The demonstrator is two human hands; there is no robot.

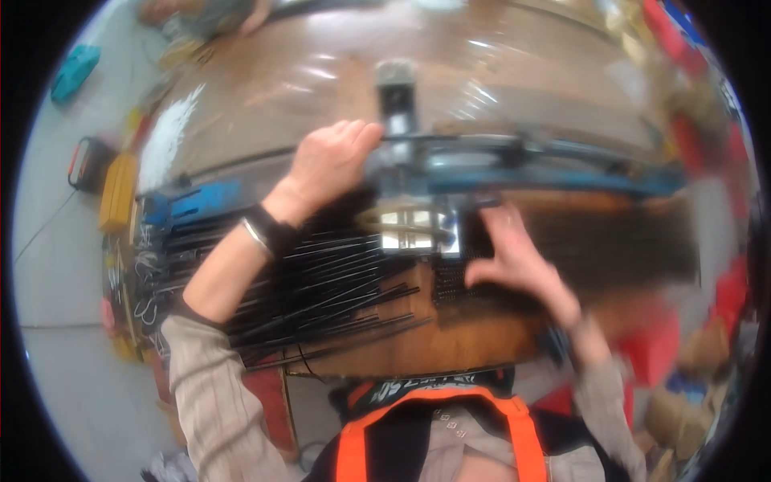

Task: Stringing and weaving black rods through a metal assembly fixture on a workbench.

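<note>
My left hand is closed in a fist at the left side of an upright metal fixture. Whatever lies inside its fingers is hidden. To the right, my right hand is blurred, with its thumb spread away from its fingers. Its fingertips are close to the near side of a long blue rail. Between the hands sits a bright, shiny plate with a yellowish curved piece across it. Many thin black rods lie to the left, under my left forearm.
A brown wooden bench runs in front of me. Beyond the rail lies a broad brown surface with clear plastic film. Another person's arm shows at the far left. A yellow box stands left, and red items sit right.
</note>
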